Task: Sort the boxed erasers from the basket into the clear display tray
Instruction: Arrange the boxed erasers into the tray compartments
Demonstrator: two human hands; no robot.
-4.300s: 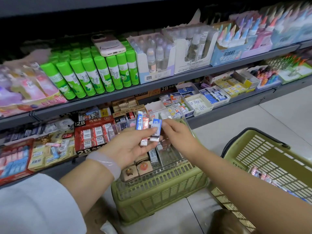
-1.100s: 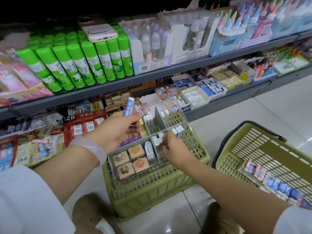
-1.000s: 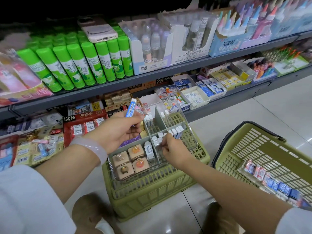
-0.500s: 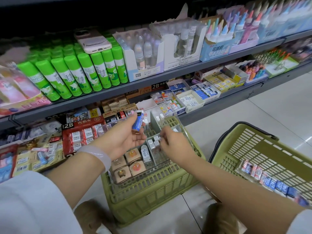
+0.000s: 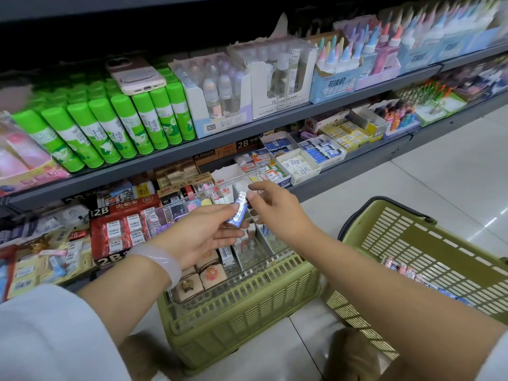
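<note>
1. Progress, as I judge it: the sort is partly done. The clear display tray (image 5: pixel 277 257) sits on top of an upturned green basket (image 5: pixel 239 306) and already holds several small boxed erasers standing on end in its middle compartments, plus round-cornered novelty erasers (image 5: pixel 209 274) in the near-left section
2. What is left: one blue-and-white boxed eraser (image 5: pixel 238 213) is in hand above the tray, not yet slotted in. A second green basket (image 5: pixel 428 259) at 3 o'clock from the tray has a row of wrapped erasers (image 5: pixel 404 270) lying along its floor, so a fair share remains
3. Hands: the left hand (image 5: pixel 198 235) pinches the eraser's lower end between thumb and fingertips; the right hand (image 5: pixel 275 207) pinches its upper end. The two hands meet on that one box, which is tilted, its top leaning toward 1 o'clock
4. Materials and shapes: the tray is rigid, transparent plastic with thin upright dividers and glossy edges that catch the light. Both baskets are olive-green moulded plastic with slotted lattice walls; the one at 3 o'clock has a dark handle (image 5: pixel 384 204). The held eraser is a slim rectangular block with a shiny wrapper; its small faces could slip
5. Surroundings: grey metal shelves at 12 o'clock carry green glue sticks (image 5: pixel 115 127), with a phone (image 5: pixel 136 75) lying on top of them
</note>
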